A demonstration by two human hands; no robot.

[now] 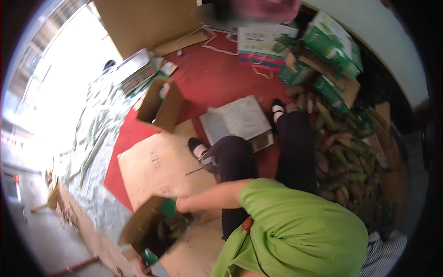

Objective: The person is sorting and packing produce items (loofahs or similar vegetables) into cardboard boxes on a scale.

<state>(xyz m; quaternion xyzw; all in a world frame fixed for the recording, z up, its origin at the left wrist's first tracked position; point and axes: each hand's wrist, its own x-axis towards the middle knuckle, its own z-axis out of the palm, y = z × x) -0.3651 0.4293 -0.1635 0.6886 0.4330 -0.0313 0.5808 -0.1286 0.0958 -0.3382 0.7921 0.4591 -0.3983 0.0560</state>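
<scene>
At the lower left, a brown cardboard box (138, 227) with green patches at its edges stands open, with several long greenish-brown pieces of produce (171, 231) inside. My right arm in a green sleeve stretches left across my legs, and my right hand (184, 205) is closed on the box's upper edge. Beside the lower edge of the box is my left hand (142, 267), only partly in view and gripping there. Both hands are blurred by motion. Whether the box rests on the floor or is lifted, I cannot tell.
Flattened cardboard (159, 161) covers the red floor (198, 69). A low grey-topped box (237, 117) stands between my feet. To the right lies a heap of long produce (348, 161) beside green-white cartons (334, 44). An open box (161, 104) and a scale (136, 71) are at the upper left.
</scene>
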